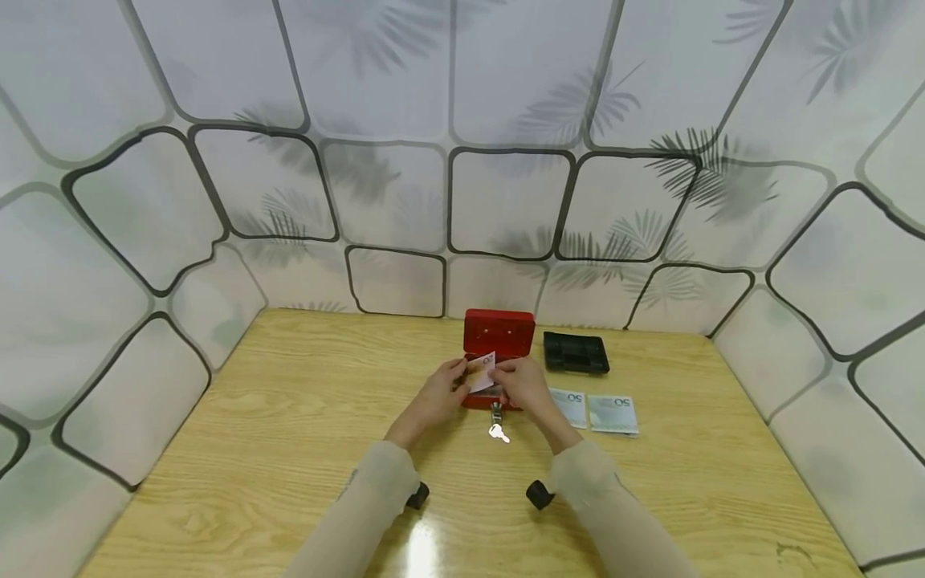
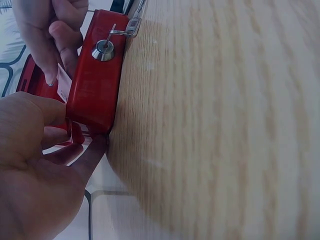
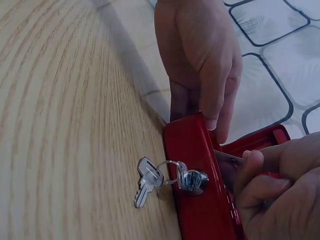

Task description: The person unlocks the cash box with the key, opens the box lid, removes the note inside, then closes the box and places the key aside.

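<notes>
A red cash box (image 1: 499,333) stands with its lid raised at the back of the table. My left hand (image 1: 439,392) grips the box's left side, fingers at the wall and front corner in the left wrist view (image 2: 40,165). A pinkish-orange banknote (image 1: 480,372) is tilted over the open box. My right hand (image 1: 523,381) pinches that banknote by its right edge, between thumb and fingers. At the box front, a key sits in the round lock (image 3: 194,181), and a second key (image 3: 148,181) hangs from its ring. The box's inside is mostly hidden by the hands.
A black compartment tray (image 1: 576,353) lies to the right of the box. In front of it lie two piles of pale green-blue notes marked 50, a left pile (image 1: 569,406) and a right pile (image 1: 613,414). A patterned wall (image 1: 397,281) borders the table's back edge.
</notes>
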{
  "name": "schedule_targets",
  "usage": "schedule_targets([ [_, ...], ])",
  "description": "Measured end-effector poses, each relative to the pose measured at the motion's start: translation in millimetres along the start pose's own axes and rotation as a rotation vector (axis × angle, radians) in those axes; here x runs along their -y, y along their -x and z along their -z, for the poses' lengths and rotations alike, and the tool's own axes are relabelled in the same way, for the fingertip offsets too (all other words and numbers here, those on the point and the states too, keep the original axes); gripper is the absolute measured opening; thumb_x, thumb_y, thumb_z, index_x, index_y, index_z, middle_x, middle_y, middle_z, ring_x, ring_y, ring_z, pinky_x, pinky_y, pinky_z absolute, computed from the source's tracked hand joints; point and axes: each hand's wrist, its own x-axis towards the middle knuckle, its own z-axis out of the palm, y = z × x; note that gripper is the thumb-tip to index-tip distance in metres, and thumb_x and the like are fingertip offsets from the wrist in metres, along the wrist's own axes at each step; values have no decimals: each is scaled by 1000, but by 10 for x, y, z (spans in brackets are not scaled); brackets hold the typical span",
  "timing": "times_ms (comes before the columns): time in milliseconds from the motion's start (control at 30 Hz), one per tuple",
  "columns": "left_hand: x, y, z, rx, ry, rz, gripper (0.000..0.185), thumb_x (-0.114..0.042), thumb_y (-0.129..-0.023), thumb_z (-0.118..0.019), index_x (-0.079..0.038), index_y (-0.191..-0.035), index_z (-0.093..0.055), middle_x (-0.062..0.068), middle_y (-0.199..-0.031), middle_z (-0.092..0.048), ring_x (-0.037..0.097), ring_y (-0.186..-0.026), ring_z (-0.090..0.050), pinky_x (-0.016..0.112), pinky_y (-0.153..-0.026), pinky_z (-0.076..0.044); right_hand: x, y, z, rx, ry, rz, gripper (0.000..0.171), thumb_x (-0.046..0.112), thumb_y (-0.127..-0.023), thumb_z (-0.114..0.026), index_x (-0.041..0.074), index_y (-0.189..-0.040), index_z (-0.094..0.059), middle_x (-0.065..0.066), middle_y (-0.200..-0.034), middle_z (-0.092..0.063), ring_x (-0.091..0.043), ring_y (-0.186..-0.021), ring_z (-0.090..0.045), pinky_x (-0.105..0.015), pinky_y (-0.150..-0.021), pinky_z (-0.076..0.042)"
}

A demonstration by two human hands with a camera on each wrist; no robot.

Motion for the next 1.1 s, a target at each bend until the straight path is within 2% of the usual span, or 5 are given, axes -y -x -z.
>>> schedule_targets([
  [233,-20,10,-2,-7,-12,-29,54,-4,-105,-56,13,-153,-36,30,-157,-38,42,-143,-41,52,-115,-40,17,-22,-52,-50,69,47,18,8,-97,-69,-7,-95,-78,-3,-53,-56,-9,-44,-50,-19,-43,-37],
  [367,-33,11,-5,-2,3,-11,54,-6,-106,-55,13,-153,-36,29,-157,-37,41,-143,-41,51,-116,-39,40,5,-50,-76,81,46,18,8,-96,-69,-7,-91,-78,-2,-53,-56,-9,-45,-50,-19,-44,-38],
  [733,-32,-6,-10,-13,-19,22,54,-6,-106,-55,10,-154,-37,29,-158,-36,42,-145,-38,51,-118,-35,3,35,4,-172,45,56,17,6,-95,-69,-9,-93,-77,-1,-54,-57,-8,-46,-49,-20,-45,-38],
  [900,-39,-8,-11,-7,-16,35,54,-8,-106,-54,11,-154,-35,29,-160,-34,42,-145,-38,50,-118,-36,-10,44,61,-208,30,35,18,8,-94,-70,-8,-98,-78,-10,-59,-63,-11,-47,-52,-20,-42,-35],
  [1100,-36,-9,-8,-1,-7,35,56,-8,-107,-54,10,-155,-33,27,-161,-33,41,-146,-36,50,-118,-35,4,68,177,-219,-39,55,19,8,-93,-70,-8,-98,-77,-8,-54,-57,-12,-48,-51,-20,-44,-35],
])
